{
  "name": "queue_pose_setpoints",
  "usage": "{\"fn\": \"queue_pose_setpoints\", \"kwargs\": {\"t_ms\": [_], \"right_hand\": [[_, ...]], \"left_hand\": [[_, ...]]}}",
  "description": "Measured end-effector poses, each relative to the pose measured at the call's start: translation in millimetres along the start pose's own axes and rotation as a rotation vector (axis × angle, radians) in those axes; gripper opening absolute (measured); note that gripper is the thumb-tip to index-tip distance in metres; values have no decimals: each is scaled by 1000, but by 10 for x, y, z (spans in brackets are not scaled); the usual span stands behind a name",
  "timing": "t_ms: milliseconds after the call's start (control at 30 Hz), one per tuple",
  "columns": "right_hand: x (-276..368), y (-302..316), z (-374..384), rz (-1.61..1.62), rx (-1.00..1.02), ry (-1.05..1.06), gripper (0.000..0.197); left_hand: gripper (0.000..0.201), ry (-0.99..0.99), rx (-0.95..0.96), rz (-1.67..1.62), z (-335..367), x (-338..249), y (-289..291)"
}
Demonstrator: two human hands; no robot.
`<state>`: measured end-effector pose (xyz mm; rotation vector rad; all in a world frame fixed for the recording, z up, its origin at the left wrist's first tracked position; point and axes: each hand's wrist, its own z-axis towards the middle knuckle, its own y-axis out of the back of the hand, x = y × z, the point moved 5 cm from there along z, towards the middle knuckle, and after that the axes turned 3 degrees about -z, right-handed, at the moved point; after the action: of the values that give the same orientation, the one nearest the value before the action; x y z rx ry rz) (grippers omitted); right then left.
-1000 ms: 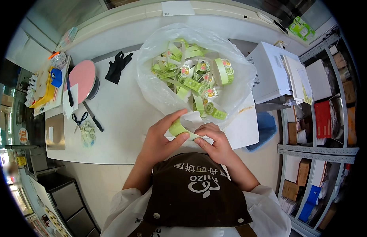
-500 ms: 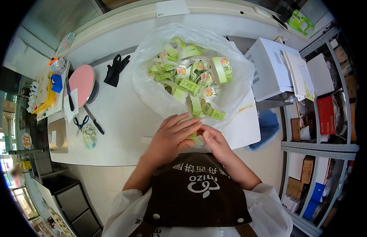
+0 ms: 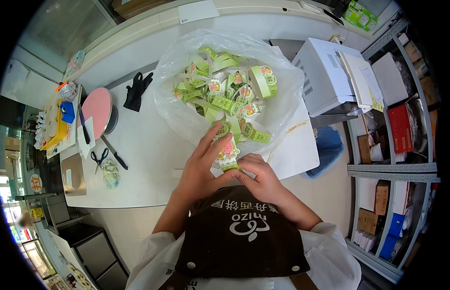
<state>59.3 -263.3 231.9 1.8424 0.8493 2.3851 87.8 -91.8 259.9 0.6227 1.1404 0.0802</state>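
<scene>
Both hands are on a green and white paper band with a printed pink figure, just in front of the open bag. My left hand has its fingers along the band's left side and its thumb at the lower end. My right hand grips the lower right end with thumb and bent fingers. Beyond them a translucent plastic bag lies spread open on the white table. Inside it is a pile of similar green paper bands, many curled into loops.
Left on the table are a black glove, a pink turntable, a knife, scissors and a crumpled wrapper. A white boxy appliance stands at the right, near metal shelving. A blue bin sits below.
The band, mostly covered by my hands before, now shows its printed face. My left fingers have lifted and spread away from my right hand. The view has shifted slightly.
</scene>
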Motion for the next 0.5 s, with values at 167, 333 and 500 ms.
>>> {"fn": "queue_pose_setpoints", "kwargs": {"t_ms": [167,333,500], "right_hand": [[15,5,15,-50,-35,26,17],[-2,-3,21,-8,-51,5,20],[-54,-50,-16,151,-56,-70,28]], "left_hand": [[57,33,35,-55,-40,44,-110],[47,-41,89,27,-68,51,-148],[45,-54,55,-7,-59,-20,-106]]}}
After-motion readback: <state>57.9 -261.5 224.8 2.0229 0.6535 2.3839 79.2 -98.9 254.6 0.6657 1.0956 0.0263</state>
